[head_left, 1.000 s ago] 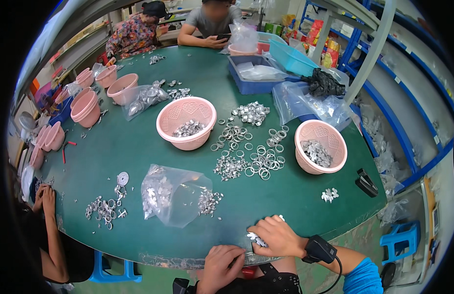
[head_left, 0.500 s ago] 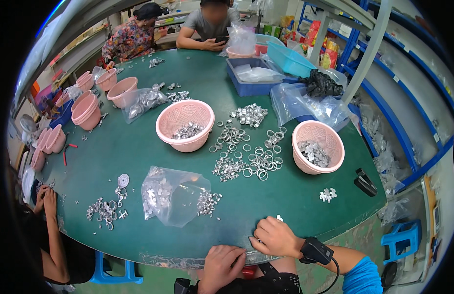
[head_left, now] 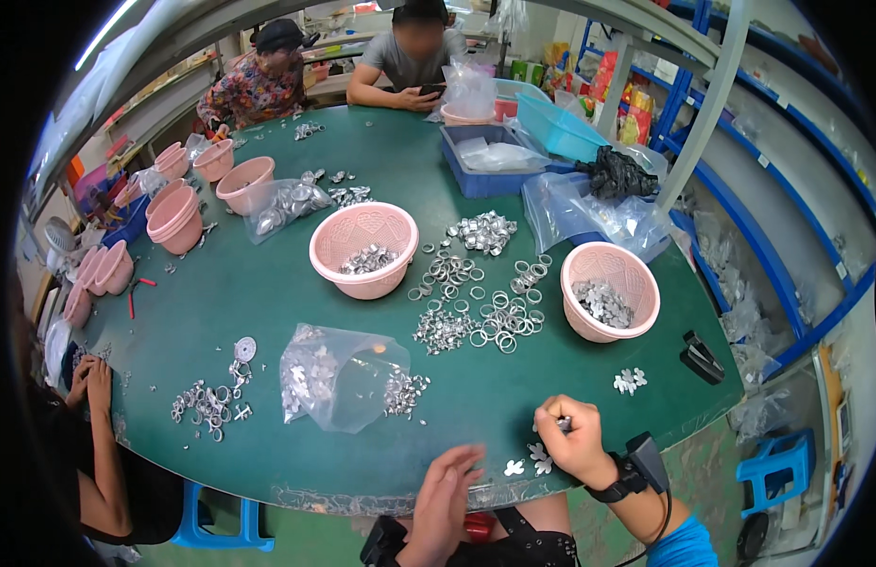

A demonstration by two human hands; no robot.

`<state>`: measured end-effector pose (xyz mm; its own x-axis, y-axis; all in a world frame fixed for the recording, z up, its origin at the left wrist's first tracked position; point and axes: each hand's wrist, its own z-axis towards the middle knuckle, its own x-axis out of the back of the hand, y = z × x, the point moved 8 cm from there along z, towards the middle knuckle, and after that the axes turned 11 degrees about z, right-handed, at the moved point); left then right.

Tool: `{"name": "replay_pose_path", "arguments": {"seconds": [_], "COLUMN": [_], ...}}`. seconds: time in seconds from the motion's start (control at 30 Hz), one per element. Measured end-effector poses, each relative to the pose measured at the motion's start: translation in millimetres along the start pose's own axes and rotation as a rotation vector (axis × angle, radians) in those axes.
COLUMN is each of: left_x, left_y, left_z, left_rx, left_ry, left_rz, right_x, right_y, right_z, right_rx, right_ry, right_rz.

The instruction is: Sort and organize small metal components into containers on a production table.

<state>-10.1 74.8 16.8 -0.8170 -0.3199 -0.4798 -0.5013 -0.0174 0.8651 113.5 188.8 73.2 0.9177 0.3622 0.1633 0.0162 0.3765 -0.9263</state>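
Here, right of the plastic bag (head_left: 360, 389), the right hand (head_left: 574, 442) clutches small metal pieces (head_left: 565, 424). Nearer the person than the bag are loose metal leaves (head_left: 541, 458) and the left hand (head_left: 444, 491), relaxed and empty.

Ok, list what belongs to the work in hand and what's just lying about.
In hand, judging by nearness:
silvery pieces in the right hand
flat silvery shapes beside it

Apparently just lying about:
black stapler
red-handled pliers
crumpled black bag
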Motion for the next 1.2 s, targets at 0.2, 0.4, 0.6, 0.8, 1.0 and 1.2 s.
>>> {"name": "replay_pose_path", "arguments": {"seconds": [0.2,0.4,0.6,0.8,1.0,1.2], "left_x": [-54.6,-51.9,-18.1,-3.9,-11.5,-7.6], "left_y": [-17.8,19.6,-22.6,-17.7,-22.7,-29.0], "left_z": [-1.7,8.2,7.7,-1.8,-3.8,-5.7], "left_rx": [0.392,-0.113,0.354,0.426,0.454,0.482], "left_ry": [-0.143,-0.132,0.151,0.227,0.125,0.161], "left_rz": [-0.388,-0.26,-0.6,-0.659,-0.623,-0.619], "right_x": [-70.1,-83.2,-37.7,12.2,6.9,5.0], "right_y": [-40.9,-68.0,-67.4,23.3,31.8,22.5], "right_z": [-19.2,-23.9,-29.1,-29.5,-34.5,-30.9], "right_rx": [-0.263,0.412,0.384,-0.309,-0.228,-0.193], "right_ry": [-0.48,-0.332,-0.257,-0.363,-0.417,-0.377], "right_rz": [-0.019,-0.131,-0.207,-0.37,-0.394,-0.423]}}
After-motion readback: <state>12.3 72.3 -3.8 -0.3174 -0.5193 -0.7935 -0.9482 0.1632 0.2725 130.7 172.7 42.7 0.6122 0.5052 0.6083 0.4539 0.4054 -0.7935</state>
